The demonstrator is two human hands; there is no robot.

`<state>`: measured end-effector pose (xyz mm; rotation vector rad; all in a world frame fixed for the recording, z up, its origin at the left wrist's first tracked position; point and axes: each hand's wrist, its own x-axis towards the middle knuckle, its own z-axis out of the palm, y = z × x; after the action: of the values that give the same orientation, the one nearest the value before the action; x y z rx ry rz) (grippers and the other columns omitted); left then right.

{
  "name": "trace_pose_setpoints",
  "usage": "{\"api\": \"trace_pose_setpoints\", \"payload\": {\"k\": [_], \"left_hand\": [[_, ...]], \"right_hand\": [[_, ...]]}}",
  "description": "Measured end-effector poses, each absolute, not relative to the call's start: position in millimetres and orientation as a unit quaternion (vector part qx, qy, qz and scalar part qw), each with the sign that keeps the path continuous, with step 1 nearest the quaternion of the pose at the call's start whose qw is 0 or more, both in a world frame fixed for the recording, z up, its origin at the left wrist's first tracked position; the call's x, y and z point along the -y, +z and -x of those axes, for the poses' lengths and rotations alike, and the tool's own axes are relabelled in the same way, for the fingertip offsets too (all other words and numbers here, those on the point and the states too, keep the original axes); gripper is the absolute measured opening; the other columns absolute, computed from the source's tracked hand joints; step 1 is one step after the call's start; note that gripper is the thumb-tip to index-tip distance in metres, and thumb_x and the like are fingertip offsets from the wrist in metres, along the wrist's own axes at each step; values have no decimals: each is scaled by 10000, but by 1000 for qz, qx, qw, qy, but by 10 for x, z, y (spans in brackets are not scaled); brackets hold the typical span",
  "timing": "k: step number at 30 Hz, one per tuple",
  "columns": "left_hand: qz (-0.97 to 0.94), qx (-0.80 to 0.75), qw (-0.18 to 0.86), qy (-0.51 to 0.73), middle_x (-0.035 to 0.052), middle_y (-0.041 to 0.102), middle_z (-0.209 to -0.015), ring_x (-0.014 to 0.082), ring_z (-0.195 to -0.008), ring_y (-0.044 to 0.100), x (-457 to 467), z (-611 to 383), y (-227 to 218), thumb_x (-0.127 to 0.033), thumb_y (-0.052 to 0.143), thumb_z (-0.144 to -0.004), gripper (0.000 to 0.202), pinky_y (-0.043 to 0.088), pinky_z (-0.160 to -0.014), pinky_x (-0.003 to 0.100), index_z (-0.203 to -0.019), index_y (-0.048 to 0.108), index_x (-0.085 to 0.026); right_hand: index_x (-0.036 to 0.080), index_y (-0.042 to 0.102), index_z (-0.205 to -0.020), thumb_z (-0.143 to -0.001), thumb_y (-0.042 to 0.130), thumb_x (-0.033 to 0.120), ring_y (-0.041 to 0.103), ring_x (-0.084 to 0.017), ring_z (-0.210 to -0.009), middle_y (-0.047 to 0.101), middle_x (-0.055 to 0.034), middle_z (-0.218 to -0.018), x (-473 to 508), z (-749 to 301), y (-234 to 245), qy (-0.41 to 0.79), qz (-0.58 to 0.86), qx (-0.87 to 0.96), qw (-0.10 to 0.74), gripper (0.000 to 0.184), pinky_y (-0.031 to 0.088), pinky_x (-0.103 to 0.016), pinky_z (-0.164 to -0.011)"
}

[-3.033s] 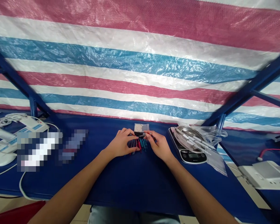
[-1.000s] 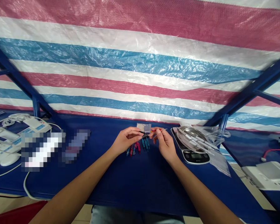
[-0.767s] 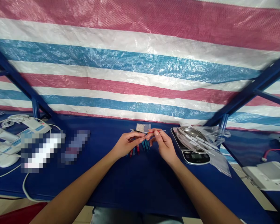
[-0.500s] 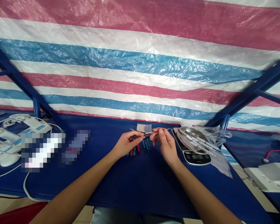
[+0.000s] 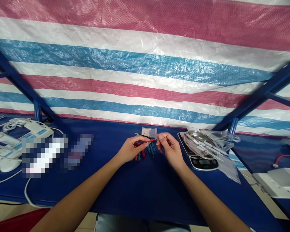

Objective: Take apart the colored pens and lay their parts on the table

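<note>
My left hand [image 5: 132, 149] is closed in a pinch round a slim red pen [image 5: 151, 140], which lies level and points right. At the pen's right end, my right hand [image 5: 169, 147] holds its fingertips together; the tip there is too small to make out, and I cannot tell what they pinch. Below the fingers, several blue pens [image 5: 151, 149] and red pens [image 5: 143, 154] lie on the table, partly hidden by my left hand. Just beyond the hands rests a clear zip bag [image 5: 149, 131] of small pale pieces.
To the right stands a kitchen scale [image 5: 204, 163] with a metal bowl [image 5: 201, 137], plastic bags and white sticks on it. Power strips [image 5: 36, 129] and cables crowd the left of the blue table [image 5: 99, 190]. A striped sheet [image 5: 145, 80] hangs behind, between blue frame bars.
The red pen has come from my right hand into my left fingers. The dark piece seen between the hands is no longer there. My right fingertips have closed in towards the pen's end.
</note>
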<state>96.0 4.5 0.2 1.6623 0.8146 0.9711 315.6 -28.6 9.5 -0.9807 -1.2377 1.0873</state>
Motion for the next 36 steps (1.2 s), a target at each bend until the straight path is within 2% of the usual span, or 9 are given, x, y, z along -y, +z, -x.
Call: {"api": "trace_pose_setpoints", "payload": {"k": [3,10,15,18,20,23,29,32,36], "left_hand": [[-692,-340,501,394,91,807,-1193,232,-1012,758,-52,-961,-1,-444,764,-983,310,590,-851,319,-1183,816,-213],[-710,-356,477,377,77,819,-1136,208,-910,751,-39,-949,14,-455,757,-983,308,580,-804,308,-1168,821,-217],[-713,-368,452,389,73,816,-1155,223,-947,757,-89,-900,20,-470,726,-1000,304,582,-841,331,-1169,818,-235],[-671,-396,450,436,81,808,-1138,222,-938,752,-173,-845,-6,-502,696,-1010,339,587,-838,337,-1185,773,-221],[-644,-413,451,459,89,801,-1099,202,-851,728,-229,-811,-37,-530,663,-1022,380,573,-735,311,-1207,727,-205],[-623,-421,449,482,97,788,-1090,173,-780,679,-274,-783,-77,-552,638,-1028,425,523,-644,275,-1246,687,-191],[-635,-438,430,468,79,795,-1069,206,-888,722,-247,-809,-65,-576,613,-1042,497,565,-825,322,-1345,714,-196],[-653,-434,421,456,80,803,-1094,241,-997,748,-239,-824,-66,-566,616,-1045,474,568,-939,360,-1308,752,-196],[-682,-428,392,446,79,805,-1116,251,-1018,752,-223,-820,-58,-525,612,-1058,406,567,-928,360,-1256,774,-210]], "right_hand": [[225,722,-980,-983,745,575,581,-151,-626,689,-19,-793,262,-3184,72,460,431,552,546,351,467,-281,-544],[209,761,-991,-961,768,576,592,-152,-642,712,-27,-812,226,-3196,12,478,427,565,519,368,479,-286,-566],[251,718,-1229,-981,743,574,643,-187,-730,742,-31,-897,193,-3260,22,479,429,591,488,408,514,-298,-596],[286,752,-1220,-949,806,513,694,-247,-938,770,-62,-1053,181,-3374,71,350,449,680,462,358,597,-419,-855],[310,786,-1210,-878,892,462,662,-314,-1168,762,-88,-1224,177,-3448,93,276,426,760,405,380,545,-537,-1065],[340,778,-1305,-794,966,437,567,-364,-1340,719,-101,-1385,175,-3483,75,237,388,826,334,553,473,-619,-1165],[348,748,-1386,-809,948,484,499,-394,-1416,701,-91,-1450,212,-3298,-19,213,356,860,296,626,431,-645,-1207],[341,765,-1347,-842,926,462,488,-400,-1434,727,-84,-1410,239,-3203,-34,199,347,873,278,544,421,-649,-1214],[329,786,-1270,-844,927,438,537,-383,-1372,749,-88,-1325,247,-3147,-32,203,346,872,281,462,453,-626,-1189]]}}
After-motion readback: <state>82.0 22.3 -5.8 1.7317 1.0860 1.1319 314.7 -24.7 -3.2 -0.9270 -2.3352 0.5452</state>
